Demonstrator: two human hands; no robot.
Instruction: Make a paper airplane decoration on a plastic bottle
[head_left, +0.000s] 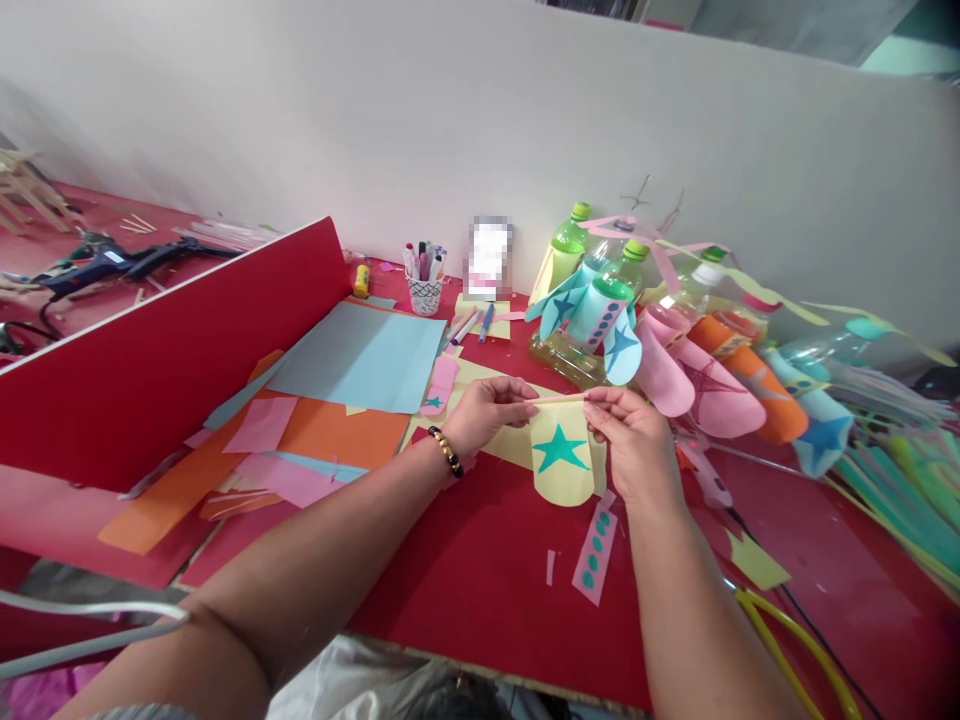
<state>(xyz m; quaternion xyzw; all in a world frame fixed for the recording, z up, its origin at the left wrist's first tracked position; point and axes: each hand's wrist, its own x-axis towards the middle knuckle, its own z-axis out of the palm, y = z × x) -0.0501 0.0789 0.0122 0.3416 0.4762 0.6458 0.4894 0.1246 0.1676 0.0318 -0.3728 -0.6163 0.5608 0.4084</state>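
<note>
Yellow paper (562,484), both hands' fingers (517,411) (609,420) pinching edge

Two hands in play: left hand (491,417), right hand (634,440)! One beaded bracelet (446,451). One yellow flap (562,487), one teal star (559,450) on it. One pink strip (603,556), four green ovals (598,545)! One pen cup (425,297), one blurred screen (490,250), and bottles (624,272), overlapping, six at least!

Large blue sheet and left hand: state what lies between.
Head view: a pink star-marked piece and yellow paper lie between the large blue sheet and left hand.
</note>
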